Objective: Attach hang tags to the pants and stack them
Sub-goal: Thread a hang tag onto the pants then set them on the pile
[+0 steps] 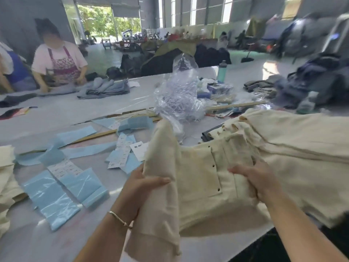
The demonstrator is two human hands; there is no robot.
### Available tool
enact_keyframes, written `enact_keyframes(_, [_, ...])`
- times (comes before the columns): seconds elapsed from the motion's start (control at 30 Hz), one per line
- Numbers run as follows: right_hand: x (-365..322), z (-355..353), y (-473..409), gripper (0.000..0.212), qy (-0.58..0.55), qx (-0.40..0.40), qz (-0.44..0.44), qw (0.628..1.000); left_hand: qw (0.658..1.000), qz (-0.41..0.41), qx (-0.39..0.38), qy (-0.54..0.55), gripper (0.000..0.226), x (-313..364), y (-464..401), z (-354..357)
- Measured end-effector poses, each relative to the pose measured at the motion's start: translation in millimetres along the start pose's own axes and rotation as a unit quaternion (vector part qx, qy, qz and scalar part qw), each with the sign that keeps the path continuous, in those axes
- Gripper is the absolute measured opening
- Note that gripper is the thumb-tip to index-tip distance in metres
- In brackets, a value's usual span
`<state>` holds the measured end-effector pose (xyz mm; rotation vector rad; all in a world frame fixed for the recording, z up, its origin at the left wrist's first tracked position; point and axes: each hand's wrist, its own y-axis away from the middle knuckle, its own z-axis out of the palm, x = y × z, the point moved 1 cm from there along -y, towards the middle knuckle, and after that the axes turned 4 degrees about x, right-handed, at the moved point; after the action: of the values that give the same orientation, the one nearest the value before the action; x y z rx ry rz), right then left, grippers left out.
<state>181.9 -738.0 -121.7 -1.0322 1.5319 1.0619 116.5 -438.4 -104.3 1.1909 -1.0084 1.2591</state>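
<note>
Pants: a cream pair [200, 178] held up just over the near edge of the table, at about 6 o'clock; a back pocket with dark rivets faces up.
Left hand: [145, 183] grips a folded leg of the pants, thumb curled over the cloth on top, fingers hidden beneath.
Right hand: [253, 176] clamps the waistband side, fingers bent into the fabric.
Stack: more cream pants [302, 146] piled at 3 o'clock, touching the held pair.
Tags: blue packets and white label strips [64, 178] scattered at 9 o'clock.
Table: pale top [56, 112], with a crumpled clear plastic bag [179, 95] at 12 o'clock.
Other worker: a person in an apron [60, 63] at 10 o'clock, far side.
</note>
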Motion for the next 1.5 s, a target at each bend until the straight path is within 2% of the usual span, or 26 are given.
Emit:
enact_keyframes(0.13, [-58, -105, -1, 0.031, -0.050, 0.159, -0.104, 0.980, 0.997, 0.071, -0.040, 0.012, 0.028, 60, -42, 89])
enact_keyframes(0.33, [-135, -258, 13, 0.033, -0.152, 0.349, -0.191, 0.905, 0.973, 0.179, -0.130, 0.065, 0.016, 147, -107, 245])
enact_keyframes(0.4, [-146, -294, 9, 0.042, -0.177, 0.374, -0.208, 0.886, 0.970, 0.182, -0.137, 0.080, 0.012, 169, -135, 289])
enact_keyframes(0.47, [-148, -323, -7, 0.038, -0.197, 0.376, -0.214, 0.880, 0.971, 0.187, -0.132, 0.074, 0.017, 184, -168, 326])
enact_keyframes(0.53, [-140, -342, -35, 0.032, -0.220, 0.338, -0.173, 0.899, 0.969, 0.227, -0.087, 0.052, 0.010, 190, -206, 354])
enact_keyframes(0.57, [-132, -346, -51, 0.032, -0.222, 0.304, -0.140, 0.916, 0.962, 0.271, -0.029, -0.024, 0.012, 187, -227, 364])
enact_keyframes(0.6, [-122, -348, -67, 0.038, -0.198, 0.274, -0.103, 0.935, 0.934, 0.313, 0.051, -0.163, 0.023, 180, -246, 373])
enact_keyframes(0.63, [-111, -349, -82, 0.051, -0.130, 0.258, -0.061, 0.955, 0.881, 0.328, 0.128, -0.314, 0.035, 168, -260, 379])
enact_keyframes(0.67, [-97, -347, -95, 0.071, -0.028, 0.248, -0.018, 0.968, 0.830, 0.323, 0.167, -0.423, 0.041, 151, -271, 386])
enact_keyframes(0.7, [-82, -343, -107, 0.091, 0.085, 0.239, 0.023, 0.967, 0.801, 0.306, 0.154, -0.491, 0.039, 129, -278, 393])
enact_keyframes(0.73, [-69, -337, -114, 0.106, 0.180, 0.237, 0.043, 0.954, 0.785, 0.300, 0.108, -0.531, 0.035, 107, -279, 402])
enact_keyframes(0.77, [-57, -332, -119, 0.111, 0.241, 0.240, 0.040, 0.940, 0.770, 0.297, 0.039, -0.563, 0.030, 79, -277, 411])
enact_keyframes(0.87, [-35, -330, -128, 0.097, 0.311, 0.266, -0.010, 0.912, 0.713, 0.357, -0.147, -0.585, 0.023, -13, -253, 437])
enact_keyframes(0.9, [-32, -330, -129, 0.090, 0.323, 0.273, -0.024, 0.906, 0.721, 0.346, -0.194, -0.569, 0.023, -39, -244, 440])
enact_keyframes(0.97, [-30, -329, -127, 0.072, 0.386, 0.293, -0.044, 0.874, 0.788, 0.225, -0.248, -0.518, 0.033, -82, -236, 440])
enact_keyframes(1.07, [-37, -315, -120, 0.054, 0.538, 0.329, -0.081, 0.772, 0.807, 0.201, -0.255, -0.493, 0.039, -93, -241, 428])
enact_keyframes(1.1, [-44, -308, -115, 0.051, 0.558, 0.331, -0.098, 0.754, 0.819, 0.184, -0.250, -0.482, 0.038, -91, -242, 420])
enact_keyframes(1.17, [-59, -291, -109, 0.039, 0.523, 0.320, -0.182, 0.769, 0.842, 0.153, -0.225, -0.465, 0.030, -84, -240, 403])
enact_keyframes(1.23, [-70, -267, -106, 0.022, 0.423, 0.271, -0.299, 0.812, 0.864, 0.128, -0.201, -0.444, 0.014, -78, -234, 377])
enact_keyframes(1.27, [-76, -251, -104, 0.021, 0.375, 0.224, -0.327, 0.838, 0.875, 0.117, -0.184, -0.431, 0.013, -76, -229, 361])
enact_keyframes(1.37, [-84, -195, -103, 0.017, 0.282, 0.093, -0.337, 0.894, 0.909, 0.091, -0.117, -0.391, 0.020, -65, -198, 293])
enact_keyframes(1.5, [-85, -96, -97, 0.023, 0.228, -0.017, -0.362, 0.904, 0.943, 0.061, 0.010, -0.326, 0.022, -37, -144, 186])
